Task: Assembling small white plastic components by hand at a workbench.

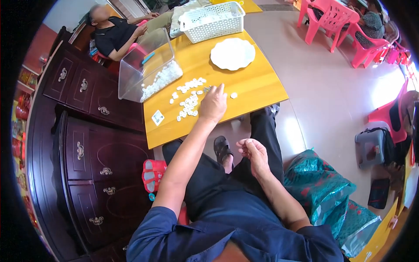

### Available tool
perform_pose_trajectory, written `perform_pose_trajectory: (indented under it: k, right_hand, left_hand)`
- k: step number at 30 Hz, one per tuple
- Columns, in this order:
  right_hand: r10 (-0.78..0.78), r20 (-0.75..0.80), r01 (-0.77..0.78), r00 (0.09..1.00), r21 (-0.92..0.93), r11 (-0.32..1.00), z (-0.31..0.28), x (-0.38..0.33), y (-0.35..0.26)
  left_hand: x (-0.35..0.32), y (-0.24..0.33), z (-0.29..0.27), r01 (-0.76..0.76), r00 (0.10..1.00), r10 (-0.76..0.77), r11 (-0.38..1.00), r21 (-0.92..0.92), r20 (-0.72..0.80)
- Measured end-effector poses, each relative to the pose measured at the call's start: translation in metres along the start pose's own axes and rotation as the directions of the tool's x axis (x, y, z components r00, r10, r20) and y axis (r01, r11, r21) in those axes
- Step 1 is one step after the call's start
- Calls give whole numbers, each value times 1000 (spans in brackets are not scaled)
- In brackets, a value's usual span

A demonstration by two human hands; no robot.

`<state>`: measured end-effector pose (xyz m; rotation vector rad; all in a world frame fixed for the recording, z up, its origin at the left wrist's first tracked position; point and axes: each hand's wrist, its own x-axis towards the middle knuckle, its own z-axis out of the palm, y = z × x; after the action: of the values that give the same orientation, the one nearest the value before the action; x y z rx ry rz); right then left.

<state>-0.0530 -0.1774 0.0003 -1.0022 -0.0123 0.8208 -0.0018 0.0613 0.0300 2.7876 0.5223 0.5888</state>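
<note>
White pieces [189,105] lie scattered on the table [262,85]. The left hand [214,105], over the table, partly hides small metal bits [207,89]; I cannot tell whether it grips any. The right hand [255,155], bodyward of the table, is half curled, its hold unclear. At the table's left edge, the bin's [130,83] contents [163,79] blur together.

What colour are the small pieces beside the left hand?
The small pieces are white, shown best in the head view.
</note>
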Motion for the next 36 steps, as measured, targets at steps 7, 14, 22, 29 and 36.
perform_pose_trajectory:
  k: [7, 14, 22, 29, 36]
  right_hand:
    - [7, 13, -6, 1000, -53, 999, -5, 3, 4]
    - [4, 3, -4, 1000, -51, 999, -6, 4, 7]
    - [10, -7, -10, 1000, -54, 998, -6, 5, 5]
    - [21, -12, -22, 1000, -40, 999, -4, 3, 2]
    - [30, 20, -29, 999, -64, 998, -2, 2, 9]
  left_hand:
    - [0, 7, -1, 18, 999, -19, 1000, 24, 29]
    - [-18, -17, 1, -119, 969, 67, 970, -213, -236]
    - [-23, -35, -4, -30, 952, -99, 910, -412, -289]
    - [-34, -51, -17, 72, 912, -270, 847, -527, -309]
    - [-33, -55, -27, -98, 937, 20, 974, -206, -350]
